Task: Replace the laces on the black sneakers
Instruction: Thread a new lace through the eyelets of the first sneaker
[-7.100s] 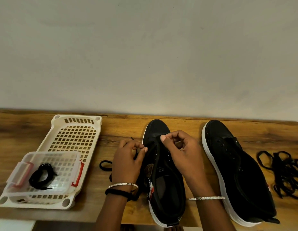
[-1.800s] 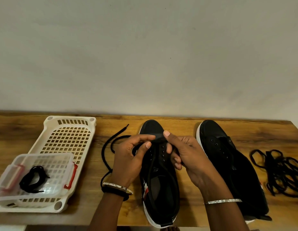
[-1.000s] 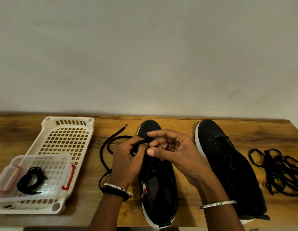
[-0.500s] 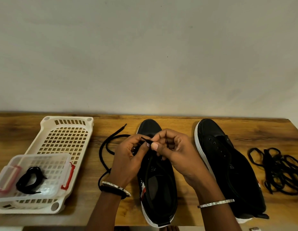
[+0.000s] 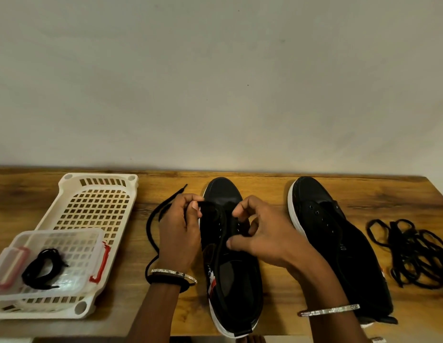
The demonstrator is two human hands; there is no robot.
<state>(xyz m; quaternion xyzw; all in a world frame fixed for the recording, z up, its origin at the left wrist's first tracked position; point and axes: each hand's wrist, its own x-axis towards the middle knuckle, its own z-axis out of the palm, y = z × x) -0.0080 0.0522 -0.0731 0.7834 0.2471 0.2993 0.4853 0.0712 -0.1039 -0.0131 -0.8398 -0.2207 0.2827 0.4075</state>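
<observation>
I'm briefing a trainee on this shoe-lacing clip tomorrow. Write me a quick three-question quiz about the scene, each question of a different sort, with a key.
1. True or false: the right-hand sneaker has bare eyelets.
2. Where does the loose pile of laces lie? A. On the floor. B. On the table, right of both sneakers. C. Inside a sneaker.
3. What lies in the clear container that sits in the white basket?

Key: 1 true; 2 B; 3 a coiled black lace.
</observation>
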